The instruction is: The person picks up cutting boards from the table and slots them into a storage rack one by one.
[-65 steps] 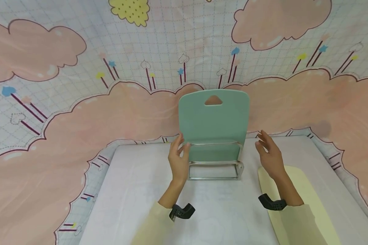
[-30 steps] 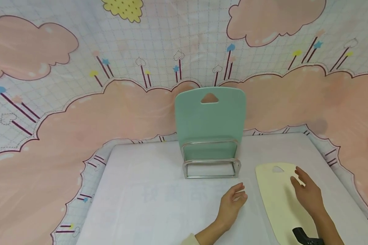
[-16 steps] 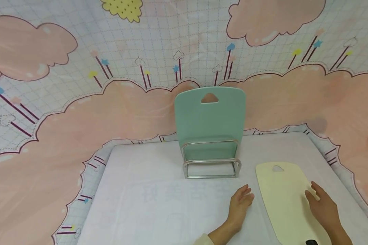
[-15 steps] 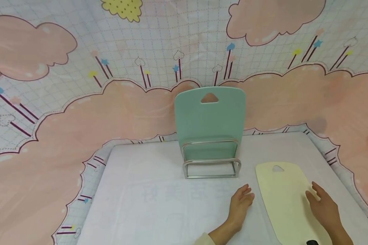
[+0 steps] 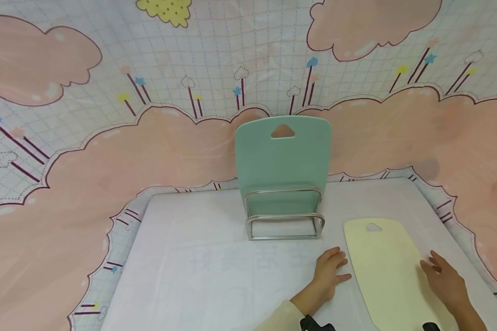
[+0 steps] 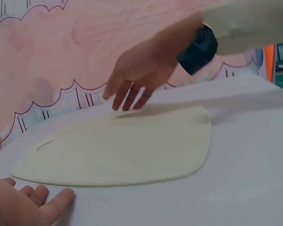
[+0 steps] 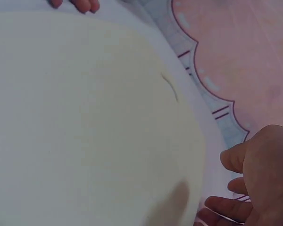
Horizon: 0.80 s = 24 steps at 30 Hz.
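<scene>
A pale yellow cutting board [image 5: 389, 271] with a handle hole lies flat on the right side of the white table. My left hand [image 5: 328, 275] is beside its left long edge, fingers loosely extended and thumb pointing at the board; the left wrist view shows the fingertips [image 6: 63, 195] just short of that edge. Over the right long edge hovers my right hand [image 5: 445, 282], fingers relaxed and pointing down, casting a shadow on the board. Neither hand holds anything. In the right wrist view, the right thumb [image 7: 233, 159] and fingers are spread next to the board's rim.
A metal rack [image 5: 286, 217] stands at the table's back middle, holding a green cutting board [image 5: 283, 161] upright in its rear slot; its front slot has nothing in it. A patterned cloth [image 5: 182, 151] hangs behind the white table [image 5: 199, 266].
Both hands have left the rack area and moved down and right to either side of the yellow board. Lately the left thumb has spread toward it. The green board stays in the rack.
</scene>
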Available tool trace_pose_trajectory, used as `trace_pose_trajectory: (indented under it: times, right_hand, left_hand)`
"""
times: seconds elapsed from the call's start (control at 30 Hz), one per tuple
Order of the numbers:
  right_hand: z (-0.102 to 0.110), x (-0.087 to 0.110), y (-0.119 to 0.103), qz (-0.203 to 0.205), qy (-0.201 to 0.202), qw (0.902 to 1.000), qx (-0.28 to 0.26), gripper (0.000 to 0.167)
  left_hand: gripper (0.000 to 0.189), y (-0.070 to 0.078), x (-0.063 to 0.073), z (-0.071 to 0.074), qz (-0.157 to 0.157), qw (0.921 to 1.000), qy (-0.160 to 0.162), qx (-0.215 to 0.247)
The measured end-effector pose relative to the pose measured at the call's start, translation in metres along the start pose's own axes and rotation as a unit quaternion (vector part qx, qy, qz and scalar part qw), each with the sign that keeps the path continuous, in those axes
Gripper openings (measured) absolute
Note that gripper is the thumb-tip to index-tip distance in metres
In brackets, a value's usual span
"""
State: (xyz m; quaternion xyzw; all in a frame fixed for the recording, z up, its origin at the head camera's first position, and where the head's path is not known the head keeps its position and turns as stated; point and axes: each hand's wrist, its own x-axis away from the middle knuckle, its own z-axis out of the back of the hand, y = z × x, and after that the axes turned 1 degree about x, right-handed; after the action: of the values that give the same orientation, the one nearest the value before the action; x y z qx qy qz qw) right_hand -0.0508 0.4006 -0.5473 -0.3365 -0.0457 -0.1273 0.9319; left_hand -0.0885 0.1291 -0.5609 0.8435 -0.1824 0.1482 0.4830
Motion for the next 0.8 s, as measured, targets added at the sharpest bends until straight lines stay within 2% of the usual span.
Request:
trace_pose_trajectory:
  times: [0.23, 0.43, 0.53, 0.67, 0.8]
  right_hand:
    - [-0.002, -0.004, -0.005, -0.02, 0.011, 0.9993, -0.028, 0.065]
    - [-0.004, -0.006, -0.012, -0.081, 0.024, 0.9944, -0.064, 0.068]
    - [-0.005, -0.007, -0.016, -0.11, 0.008, 0.9892, -0.097, 0.073]
    - [-0.007, -0.009, -0.018, -0.133, -0.007, 0.9822, -0.133, 0.073]
    - [-0.009, -0.008, -0.014, -0.142, 0.017, 0.9799, -0.139, 0.065]
  left_hand:
    - [0.04, 0.004, -0.005, -0.01, 0.03, 0.9995, -0.01, -0.003]
    - [0.046, 0.004, -0.006, -0.009, 0.038, 0.9991, -0.02, -0.003]
    - [0.048, 0.003, -0.006, -0.008, 0.039, 0.9989, -0.027, -0.007]
    - [0.047, 0.002, -0.007, -0.005, 0.04, 0.9986, -0.035, -0.007]
    - [0.043, 0.004, -0.009, -0.002, 0.047, 0.9969, -0.062, -0.004]
